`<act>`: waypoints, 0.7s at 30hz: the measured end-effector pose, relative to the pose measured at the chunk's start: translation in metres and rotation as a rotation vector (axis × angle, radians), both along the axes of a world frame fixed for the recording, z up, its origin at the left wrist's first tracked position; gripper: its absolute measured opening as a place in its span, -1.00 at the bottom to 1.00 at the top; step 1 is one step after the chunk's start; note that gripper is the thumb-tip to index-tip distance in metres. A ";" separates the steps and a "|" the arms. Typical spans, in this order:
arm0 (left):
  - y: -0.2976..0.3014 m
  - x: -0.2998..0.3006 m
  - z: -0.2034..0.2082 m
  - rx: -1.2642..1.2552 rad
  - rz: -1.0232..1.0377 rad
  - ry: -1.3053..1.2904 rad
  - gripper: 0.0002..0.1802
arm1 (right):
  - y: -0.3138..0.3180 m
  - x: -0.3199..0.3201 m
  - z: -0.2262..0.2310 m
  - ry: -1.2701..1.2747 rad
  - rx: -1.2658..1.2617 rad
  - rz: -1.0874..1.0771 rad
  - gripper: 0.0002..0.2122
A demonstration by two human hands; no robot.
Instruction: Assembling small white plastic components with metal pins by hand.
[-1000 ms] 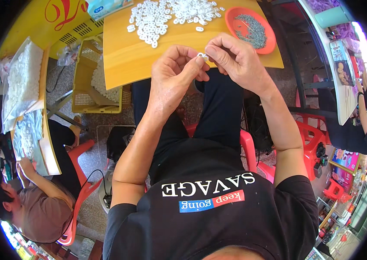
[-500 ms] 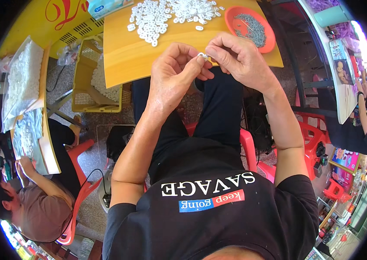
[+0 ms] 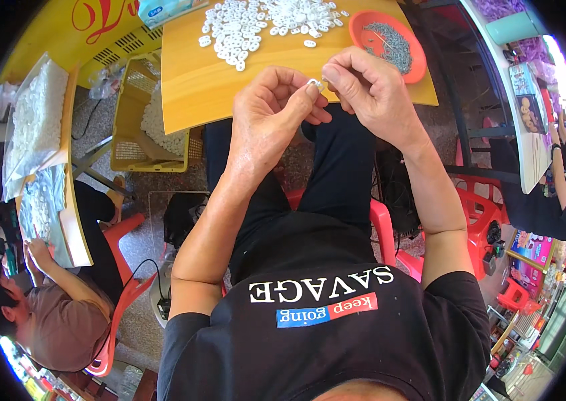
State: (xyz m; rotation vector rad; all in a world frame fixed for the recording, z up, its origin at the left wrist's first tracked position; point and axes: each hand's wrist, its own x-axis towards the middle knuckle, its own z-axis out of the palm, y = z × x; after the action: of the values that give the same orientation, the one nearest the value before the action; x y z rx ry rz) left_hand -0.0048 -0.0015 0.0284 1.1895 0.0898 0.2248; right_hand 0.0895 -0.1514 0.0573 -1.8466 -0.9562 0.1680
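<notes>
My left hand [image 3: 273, 110] pinches a small white plastic piece [image 3: 314, 83] between thumb and forefinger, above the near edge of the table. Just to its right, my right hand [image 3: 371, 87] is closed in a pinch, thumb against forefinger. What sits at its fingertips is too small to make out. The fingertips of both hands are close, with a narrow gap between them. Farther back on the table lie two heaps of small white two-holed plastic pieces, a left heap [image 3: 233, 30] and a right heap [image 3: 299, 15]. Grey screws or nails [image 3: 393, 47] fill part of a red-orange bowl [image 3: 416, 63].
The yellow wooden table [image 3: 196, 100] ends before my knees. A yellow crate [image 3: 122, 134] with white pieces stands left of it. Farther left, a person [image 3: 69, 321] works at another table with bagged white pieces [image 3: 39, 100]. A red plastic chair [image 3: 480, 207] is at right.
My right hand has drawn slightly up and away from the white piece, widening the gap between my fingertips. My left hand stays almost in place, still pinching the piece.
</notes>
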 end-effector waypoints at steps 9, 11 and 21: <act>0.000 0.000 -0.001 -0.011 -0.009 0.000 -0.83 | 0.001 -0.002 0.001 0.070 -0.011 0.048 -0.84; -0.001 -0.001 -0.001 0.004 -0.005 -0.001 -0.83 | 0.001 -0.003 0.001 -0.012 -0.006 0.035 -0.84; 0.000 -0.001 0.000 -0.006 -0.004 -0.003 -0.83 | 0.003 -0.010 -0.002 0.127 0.035 -0.024 -0.86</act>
State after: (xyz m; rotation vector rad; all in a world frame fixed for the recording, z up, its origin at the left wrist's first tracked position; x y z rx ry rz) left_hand -0.0056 -0.0019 0.0288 1.1835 0.0858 0.2228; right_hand 0.0797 -0.1482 0.0552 -1.7924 -0.8438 0.2499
